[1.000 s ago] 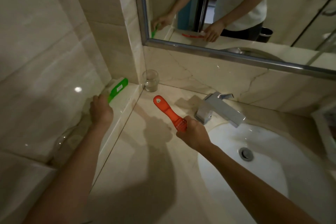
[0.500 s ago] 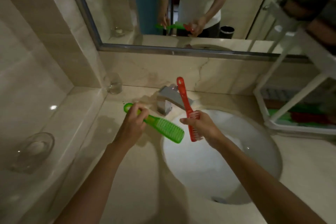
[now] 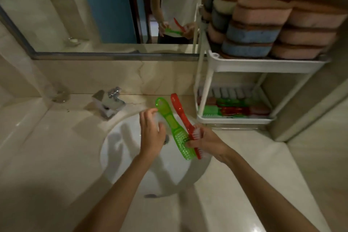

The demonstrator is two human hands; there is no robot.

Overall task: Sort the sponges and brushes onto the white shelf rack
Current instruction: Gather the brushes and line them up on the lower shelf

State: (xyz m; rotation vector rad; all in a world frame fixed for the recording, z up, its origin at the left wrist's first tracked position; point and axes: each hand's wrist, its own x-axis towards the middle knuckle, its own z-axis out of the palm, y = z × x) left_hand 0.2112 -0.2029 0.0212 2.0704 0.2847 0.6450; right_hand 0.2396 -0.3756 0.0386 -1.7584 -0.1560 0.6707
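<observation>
Two long-handled brushes sit side by side above the round white ceramic sink basin [image 3: 128,156]: a green translucent plastic brush [image 3: 174,128] and a red translucent plastic brush [image 3: 183,117] with white bristles. Their handles point away from the person, towards the wall, and the green one lies just left of the red.

The right hand [image 3: 207,142] grips both brushes at their bristled heads, with its fingers curled round them. The left hand [image 3: 152,133] holds nothing. Its fingers are relaxed and slightly spread just beside the green handle, and blur hides whether a fingertip touches it.

Near the brushes, to the right, the white plastic shelf rack [image 3: 263,67] stands on the beige marble countertop [image 3: 47,156] in the corner. Its upper tier carries stacked rectangular sponges [image 3: 254,30] in pink, blue and cream, each with a brown scouring layer. Its lower tier holds more green and red plastic brushes [image 3: 231,108] lying flat.

A square chrome faucet [image 3: 109,102] stands at the back of the basin, left of the hands. Farther left, a clear glass tumbler [image 3: 60,94] stands by the wall, blurred. The wall mirror [image 3: 84,5] above the counter reflects the person's torso in a white printed shirt, with both brushes in hand.
</observation>
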